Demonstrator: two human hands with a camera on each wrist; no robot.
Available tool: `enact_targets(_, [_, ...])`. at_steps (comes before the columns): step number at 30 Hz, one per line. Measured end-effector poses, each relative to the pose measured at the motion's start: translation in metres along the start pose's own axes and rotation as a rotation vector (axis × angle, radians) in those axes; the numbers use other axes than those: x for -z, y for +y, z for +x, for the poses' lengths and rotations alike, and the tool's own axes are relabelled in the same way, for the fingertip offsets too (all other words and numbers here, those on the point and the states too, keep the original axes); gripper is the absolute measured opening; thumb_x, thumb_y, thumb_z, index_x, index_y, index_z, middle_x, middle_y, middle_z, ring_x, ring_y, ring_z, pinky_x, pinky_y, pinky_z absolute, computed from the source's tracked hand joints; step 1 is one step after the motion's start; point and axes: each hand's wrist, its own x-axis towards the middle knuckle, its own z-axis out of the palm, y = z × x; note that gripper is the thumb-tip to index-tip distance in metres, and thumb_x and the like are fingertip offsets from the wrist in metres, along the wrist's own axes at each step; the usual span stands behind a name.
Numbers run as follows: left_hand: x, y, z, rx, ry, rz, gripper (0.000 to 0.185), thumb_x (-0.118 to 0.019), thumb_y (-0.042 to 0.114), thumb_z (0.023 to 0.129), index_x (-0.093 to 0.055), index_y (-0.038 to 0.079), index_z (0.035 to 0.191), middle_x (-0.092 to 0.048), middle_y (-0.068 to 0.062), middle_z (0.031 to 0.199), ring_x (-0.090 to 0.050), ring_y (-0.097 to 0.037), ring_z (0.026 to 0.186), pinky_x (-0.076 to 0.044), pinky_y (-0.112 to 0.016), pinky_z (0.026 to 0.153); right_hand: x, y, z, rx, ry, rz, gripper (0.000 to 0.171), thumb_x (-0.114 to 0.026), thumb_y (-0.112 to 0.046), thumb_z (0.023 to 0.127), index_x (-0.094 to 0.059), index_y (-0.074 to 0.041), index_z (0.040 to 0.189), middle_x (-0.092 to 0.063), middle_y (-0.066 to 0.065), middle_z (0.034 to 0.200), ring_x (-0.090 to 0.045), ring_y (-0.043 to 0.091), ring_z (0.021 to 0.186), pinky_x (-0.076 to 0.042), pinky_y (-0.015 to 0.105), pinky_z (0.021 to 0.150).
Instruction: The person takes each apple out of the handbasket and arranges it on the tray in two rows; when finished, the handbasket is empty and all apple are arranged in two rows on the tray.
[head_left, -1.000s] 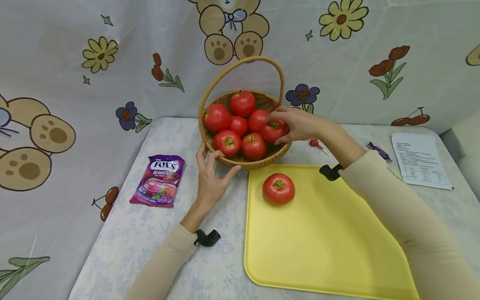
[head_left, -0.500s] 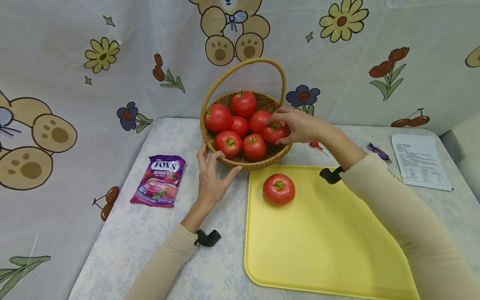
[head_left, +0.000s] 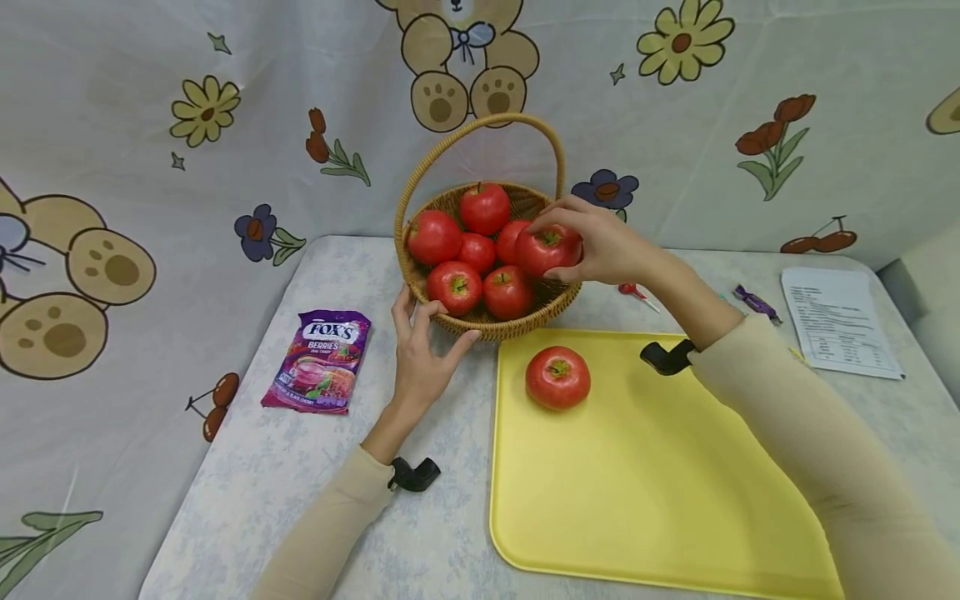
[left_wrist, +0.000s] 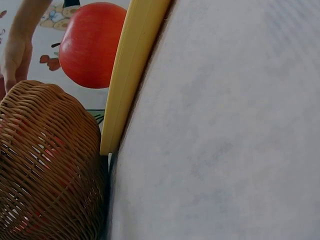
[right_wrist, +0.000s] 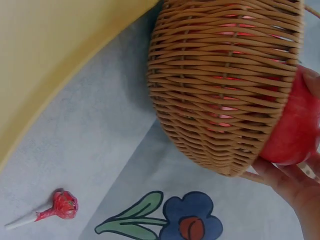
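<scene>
A wicker basket (head_left: 517, 330) with a tall handle holds several red apples. At its right side my right hand (head_left: 613, 243) grips one red apple (head_left: 551, 252), thumb below and fingers over the top. In the right wrist view this apple (right_wrist: 292, 125) shows partly above the basket's woven rim (right_wrist: 287, 85). My left hand (head_left: 420, 358) holds the basket's front left rim, thumb spread along the outer wall. The left wrist view shows the basket's side (left_wrist: 50, 160) but not the left hand. Another apple (head_left: 557, 378) sits on the yellow tray (head_left: 645, 492), near its back left corner.
A purple FOX'S candy bag (head_left: 318, 362) lies left of the basket. Behind the tray are a red lollipop (head_left: 633, 290), a purple wrapped candy (head_left: 757, 303) and a printed sheet (head_left: 842, 321). A patterned curtain (head_left: 300, 50) hangs behind the table.
My right hand has raised the gripped apple slightly from its place among the others in the basket. My left hand stays at the basket rim.
</scene>
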Motion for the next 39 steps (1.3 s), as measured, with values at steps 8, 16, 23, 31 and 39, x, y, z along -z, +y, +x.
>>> enact_targets(8, [0.000,0.000,-0.001,0.007,-0.001,0.003,0.050,-0.077,0.043,0.083,-0.051,0.011,0.112,-0.016,-0.020,0.157,-0.025,-0.031,0.145,-0.042,-0.055,0.103,0.018,-0.016,-0.032,0.009,0.079,-0.001,0.059,-0.086,-0.011,0.073,-0.062,-0.015,0.127,-0.050,0.009,0.135,-0.050,0.023,0.118,-0.050,0.030,0.082])
enact_targets(16, [0.001,0.001,-0.001,0.011,0.000,0.004,0.049,-0.079,0.037,0.083,-0.051,0.011,0.112,-0.016,-0.021,0.157,-0.024,-0.030,0.146,-0.042,-0.054,0.104,0.018,-0.018,-0.083,0.035,0.105,-0.003,0.064,-0.088,-0.002,0.068,-0.062,-0.012,0.125,-0.053,0.010,0.131,-0.055,0.023,0.111,-0.045,0.008,0.081])
enact_targets(23, [0.001,0.002,-0.001,0.011,-0.002,0.001,0.049,-0.080,0.036,0.083,-0.051,0.011,0.113,-0.016,-0.020,0.157,-0.024,-0.030,0.146,-0.042,-0.054,0.104,-0.004,-0.013,-0.131,-0.033,0.102,-0.019,0.069,-0.091,-0.005,0.064,-0.061,-0.016,0.125,-0.053,0.008,0.134,-0.053,0.019,0.115,-0.044,0.006,0.084])
enact_targets(31, [0.001,0.003,0.000,0.007,0.001,0.001,0.049,-0.079,0.038,0.083,-0.050,0.010,0.112,-0.016,-0.022,0.156,-0.024,-0.032,0.146,-0.042,-0.055,0.104,-0.037,-0.002,-0.170,-0.133,0.041,0.009,0.063,-0.091,-0.013,0.068,-0.061,-0.021,0.123,-0.054,0.003,0.131,-0.050,0.013,0.116,-0.047,0.013,0.087])
enact_targets(39, [0.000,0.002,0.000,0.003,0.003,-0.006,0.049,-0.080,0.036,0.082,-0.051,0.009,0.112,-0.017,-0.025,0.155,-0.024,-0.032,0.146,-0.040,-0.054,0.106,-0.049,0.003,-0.184,-0.197,-0.021,0.058,0.061,-0.089,-0.020,0.073,-0.059,-0.022,0.126,-0.052,0.004,0.132,-0.051,0.020,0.118,-0.048,0.017,0.089])
